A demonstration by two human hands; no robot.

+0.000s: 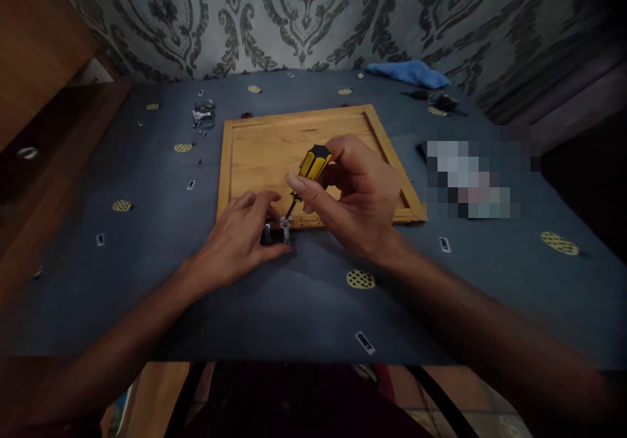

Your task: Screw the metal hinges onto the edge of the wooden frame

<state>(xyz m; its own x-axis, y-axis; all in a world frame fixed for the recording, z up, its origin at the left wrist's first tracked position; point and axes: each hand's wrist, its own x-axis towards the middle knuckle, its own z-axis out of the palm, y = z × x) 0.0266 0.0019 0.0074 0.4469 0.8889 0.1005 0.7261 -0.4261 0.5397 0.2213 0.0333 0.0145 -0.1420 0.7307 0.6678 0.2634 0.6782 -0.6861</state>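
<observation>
A framed wooden panel (274, 157), like a small cabinet door, lies flat on the table. At its near edge sits a metal hinge (286, 232). My left hand (242, 232) is closed around the hinge, thumb in front and fingers behind, holding it against the wood. My right hand (360, 190) grips a short yellow-and-black screwdriver (313, 162) between thumb and fingers. The screwdriver is tilted, its shaft pointing down to the hinge plate. Whether the tip sits in a screw is too small to tell.
A dark blue patterned cloth (147, 281) covers the table. Small metal hardware (204, 115) lies back left. A blue rag (409, 72) and dark tools (441, 100) lie back right, with a blurred-out object (470, 177) nearer. Wooden furniture (49, 53) borders the left side.
</observation>
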